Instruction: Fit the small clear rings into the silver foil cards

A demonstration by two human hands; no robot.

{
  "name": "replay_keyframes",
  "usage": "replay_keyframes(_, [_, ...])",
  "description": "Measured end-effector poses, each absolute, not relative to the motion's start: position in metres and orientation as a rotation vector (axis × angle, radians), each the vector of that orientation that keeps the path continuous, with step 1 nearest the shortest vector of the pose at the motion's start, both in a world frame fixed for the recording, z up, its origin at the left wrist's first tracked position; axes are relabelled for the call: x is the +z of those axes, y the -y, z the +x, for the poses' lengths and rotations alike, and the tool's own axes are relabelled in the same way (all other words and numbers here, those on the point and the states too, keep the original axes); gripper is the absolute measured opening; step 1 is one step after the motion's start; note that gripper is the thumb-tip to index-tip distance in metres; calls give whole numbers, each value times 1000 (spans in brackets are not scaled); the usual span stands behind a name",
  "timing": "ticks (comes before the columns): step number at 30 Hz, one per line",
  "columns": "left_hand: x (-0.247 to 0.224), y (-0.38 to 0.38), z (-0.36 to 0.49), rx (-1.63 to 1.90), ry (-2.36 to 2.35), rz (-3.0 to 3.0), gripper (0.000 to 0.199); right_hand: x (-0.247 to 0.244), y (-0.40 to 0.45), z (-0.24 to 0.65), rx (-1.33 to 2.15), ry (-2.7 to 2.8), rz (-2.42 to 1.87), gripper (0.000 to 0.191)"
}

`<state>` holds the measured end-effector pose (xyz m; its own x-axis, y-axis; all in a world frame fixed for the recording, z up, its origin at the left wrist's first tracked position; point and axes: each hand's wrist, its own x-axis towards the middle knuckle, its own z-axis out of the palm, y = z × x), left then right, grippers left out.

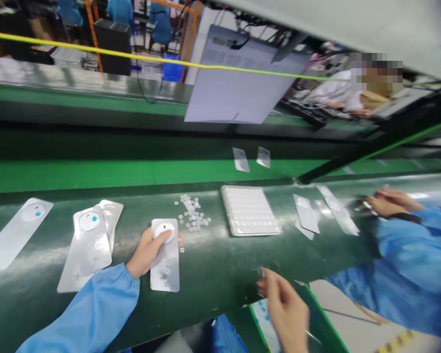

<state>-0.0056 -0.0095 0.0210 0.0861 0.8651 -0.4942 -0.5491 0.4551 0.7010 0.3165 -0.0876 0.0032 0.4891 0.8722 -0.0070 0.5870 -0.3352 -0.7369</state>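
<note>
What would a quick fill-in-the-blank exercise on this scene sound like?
The left grip has its ____ on the round white disc of a silver plate.
In the picture, the small loose rings lie to the ____ of the white tray.
The far-left silver plate bears a bright dot coloured ____.

Missing words: thumb; left; blue.

Left of the white tray (250, 211), a silver plate (164, 272) hid part of the left hand (149, 249); nearer than the tray, the right hand (285, 305) pinched an item (261, 273) too small to identify.
</note>
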Motion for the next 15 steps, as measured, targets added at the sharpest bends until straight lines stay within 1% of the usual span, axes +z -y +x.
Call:
replay_keyframes(1, [22, 11, -3, 1107, -1059, 384, 51, 9, 82, 280, 751, 1267, -1884, 56])
replay_keyframes(3, [20, 13, 0, 1127, -1097, 415, 55, 14, 69, 213, 1222, 1414, -1573, 54])
replay_keyframes(4, [18, 13, 1, 1140, -1095, 446, 57, 13, 61, 189, 1405, 1461, -1430, 53])
replay_keyframes(5, [16, 13, 1, 1154, -1071, 489, 60, 13, 51, 173, 1501, 1467, -1330, 53])
replay_keyframes(6, [13, 12, 1, 1167, -1029, 540, 64, 13, 41, 169, 1500, 1454, -1305, 55])
replay_keyframes(8, [7, 10, -2, 1200, -941, 616, 69, 18, 20, 193, 1289, 1372, -1428, 61])
replay_keyframes(10, [2, 7, -5, 1216, -892, 619, 71, 32, -1, 252, 948, 1248, -1634, 68])
replay_keyframes(12, [-1, 5, -7, 1210, -885, 573, 69, 52, -22, 319, 738, 1168, -1737, 71])
replay_keyframes(13, [-2, 3, -7, 1205, -883, 551, 69, 62, -34, 348, 636, 1144, -1794, 67])
replay_keyframes(15, [-5, 2, -7, 1199, -876, 525, 68, 80, -57, 387, 420, 1131, -1895, 51])
